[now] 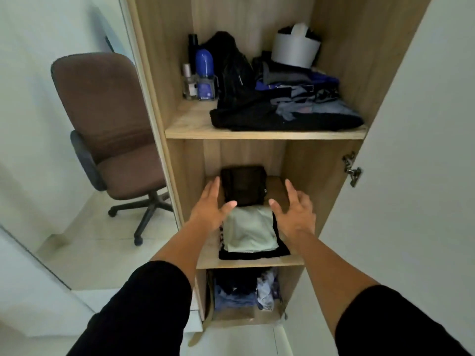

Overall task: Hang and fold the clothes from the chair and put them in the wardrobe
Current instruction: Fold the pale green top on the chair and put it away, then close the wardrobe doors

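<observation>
White walls and a pale tiled floor surround a tall light-wood wardrobe (339, 80) with its door swung open to the right. Left of it stands a brown fabric office chair (108, 129) on a black wheeled base, its seat bare.

On the wardrobe's top shelf (187, 124) lie a spread black garment (257, 119), a loose heap of blue, grey and black clothes (308, 91) with a white cylindrical container (295, 51) on top of it, a black bag (234, 70), and at the left a blue-capped bottle (204, 73), a tall black can and a small clear bottle.

The middle shelf (249, 263) holds a stack of folded clothes: a pale green folded garment (248, 229) on top of black ones, and behind it a small folded black garment (243, 185) near the back wall. The bottom compartment contains crumpled blue and white clothes (241, 291).

Both arms, in black sleeves, reach into the middle shelf. The left hand (212, 204) and the right hand (293, 204) hover with fingers spread and straight, one on each side of the small folded black garment, gripping nothing; whether fingertips touch it, I cannot tell.
</observation>
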`<act>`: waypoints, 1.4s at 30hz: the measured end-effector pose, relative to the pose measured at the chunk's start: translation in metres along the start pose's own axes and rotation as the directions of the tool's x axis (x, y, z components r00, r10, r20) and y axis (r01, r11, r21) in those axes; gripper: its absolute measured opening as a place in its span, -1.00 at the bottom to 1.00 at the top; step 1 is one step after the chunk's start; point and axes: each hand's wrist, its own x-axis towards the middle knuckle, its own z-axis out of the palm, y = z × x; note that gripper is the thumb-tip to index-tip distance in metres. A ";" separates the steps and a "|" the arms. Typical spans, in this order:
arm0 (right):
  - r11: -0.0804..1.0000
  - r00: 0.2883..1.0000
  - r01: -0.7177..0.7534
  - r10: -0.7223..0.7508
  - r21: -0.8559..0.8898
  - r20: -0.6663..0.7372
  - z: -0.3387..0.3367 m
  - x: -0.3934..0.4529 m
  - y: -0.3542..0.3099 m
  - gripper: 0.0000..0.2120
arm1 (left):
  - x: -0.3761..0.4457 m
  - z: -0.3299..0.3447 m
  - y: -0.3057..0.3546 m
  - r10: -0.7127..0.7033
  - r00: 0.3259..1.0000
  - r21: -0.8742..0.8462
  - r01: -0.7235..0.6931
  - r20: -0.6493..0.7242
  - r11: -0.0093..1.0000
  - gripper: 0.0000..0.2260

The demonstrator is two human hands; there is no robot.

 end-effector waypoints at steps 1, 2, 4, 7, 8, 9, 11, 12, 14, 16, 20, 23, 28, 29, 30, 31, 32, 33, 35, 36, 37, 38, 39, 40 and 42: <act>1.000 0.999 0.009 -0.009 -0.010 -0.038 -0.008 -0.013 -0.003 -0.38 | -0.011 -0.007 0.002 0.022 1.000 0.011 -0.022 0.000 1.000 -0.27; 0.999 0.997 0.015 -0.017 -0.029 -0.072 -0.016 -0.027 -0.006 -0.39 | -0.023 -0.013 0.003 0.048 0.999 0.022 -0.048 0.001 0.999 -0.26; 0.995 0.993 0.020 -0.032 -0.100 -0.118 -0.035 -0.056 -0.014 -0.38 | -0.049 -0.027 0.004 0.101 0.995 0.042 -0.101 0.004 0.994 -0.24; 0.978 0.978 0.031 -0.072 -0.206 -0.195 -0.069 -0.102 -0.030 -0.37 | -0.094 -0.043 0.008 0.176 0.984 0.029 -0.177 0.027 0.984 -0.20; 0.972 0.971 0.037 -0.090 -0.233 -0.222 -0.083 -0.116 -0.036 -0.37 | -0.107 -0.048 0.010 0.194 0.980 0.025 -0.195 0.037 0.981 -0.19; 0.964 0.961 0.045 -0.113 -0.263 -0.252 -0.098 -0.129 -0.041 -0.37 | -0.119 -0.053 0.015 0.211 0.977 0.030 -0.212 0.044 0.977 -0.17; 0.942 0.929 0.067 -0.179 -0.329 -0.323 -0.131 -0.155 -0.050 -0.38 | -0.139 -0.059 0.030 0.254 0.966 0.049 -0.257 0.050 0.965 -0.15; 0.930 0.910 0.077 -0.213 -0.359 -0.356 -0.148 -0.167 -0.053 -0.39 | -0.148 -0.060 0.041 0.281 0.959 0.052 -0.283 0.050 0.958 -0.15; 0.909 0.868 0.071 -0.260 -0.411 -0.423 -0.186 -0.189 -0.055 -0.40 | -0.165 -0.059 0.070 0.341 0.939 0.040 -0.343 0.052 0.938 -0.13; 0.892 0.825 0.035 -0.280 -0.450 -0.490 -0.226 -0.209 -0.052 -0.41 | -0.182 -0.055 0.104 0.418 0.905 0.010 -0.420 0.075 0.908 -0.12; 0.846 0.734 -0.064 -0.320 -0.529 -0.600 -0.303 -0.240 -0.038 -0.41 | -0.216 -0.036 0.172 0.578 0.809 -0.059 -0.575 0.103 0.816 -0.10; 0.821 0.675 -0.135 -0.333 -0.555 -0.658 -0.349 -0.257 -0.024 -0.40 | -0.238 -0.010 0.222 0.676 0.725 -0.057 -0.675 0.132 0.735 -0.06; 0.730 0.636 -0.284 -0.341 -0.621 -0.692 -0.408 -0.277 0.007 -0.36 | -0.275 0.032 0.305 0.762 0.629 -0.081 -0.761 0.152 0.644 0.06; 0.719 0.637 -0.297 -0.340 -0.628 -0.692 -0.417 -0.279 0.014 -0.35 | -0.283 0.038 0.320 0.772 0.620 -0.101 -0.766 0.140 0.634 0.08; 0.712 0.639 -0.307 -0.337 -0.632 -0.691 -0.426 -0.279 0.020 -0.34 | -0.290 0.044 0.334 0.778 0.616 -0.117 -0.769 0.125 0.628 0.10; 0.706 0.640 -0.312 -0.338 -0.636 -0.690 -0.433 -0.278 0.027 -0.33 | -0.295 0.050 0.347 0.781 0.615 -0.126 -0.771 0.108 0.625 0.12; 0.700 0.640 -0.316 -0.341 -0.640 -0.689 -0.439 -0.277 0.033 -0.32 | -0.300 0.056 0.359 0.783 0.615 -0.129 -0.773 0.088 0.622 0.14; 0.694 0.642 -0.319 -0.343 -0.646 -0.686 -0.444 -0.276 0.039 -0.31 | -0.303 0.062 0.369 0.784 0.618 -0.133 -0.773 0.063 0.620 0.16; 0.688 0.643 -0.315 -0.352 -0.654 -0.680 -0.452 -0.271 0.050 -0.29 | -0.305 0.072 0.384 0.771 0.636 -0.155 -0.763 -0.006 0.628 0.18; 0.687 0.644 -0.308 -0.359 -0.658 -0.676 -0.455 -0.268 0.053 -0.29 | -0.305 0.076 0.388 0.759 0.650 -0.163 -0.754 -0.042 0.637 0.19; 0.685 0.646 -0.302 -0.365 -0.663 -0.671 -0.456 -0.265 0.056 -0.28 | -0.303 0.080 0.391 0.748 0.660 -0.162 -0.747 -0.071 0.644 0.18; 0.683 0.647 -0.297 -0.369 -0.667 -0.667 -0.456 -0.262 0.059 -0.28 | -0.302 0.082 0.393 0.742 0.665 -0.159 -0.745 -0.090 0.648 0.17; 0.684 0.646 -0.293 -0.374 -0.668 -0.666 -0.456 -0.260 0.062 -0.29 | -0.302 0.085 0.396 0.739 0.666 -0.162 -0.744 -0.098 0.648 0.15; 0.689 0.643 -0.289 -0.375 -0.665 -0.668 -0.456 -0.258 0.065 -0.29 | -0.302 0.086 0.397 0.738 0.668 -0.172 -0.742 -0.101 0.648 0.12; 0.708 0.639 -0.286 -0.361 -0.645 -0.679 -0.454 -0.255 0.069 -0.30 | -0.303 0.088 0.402 0.731 0.674 -0.189 -0.736 -0.108 0.650 0.10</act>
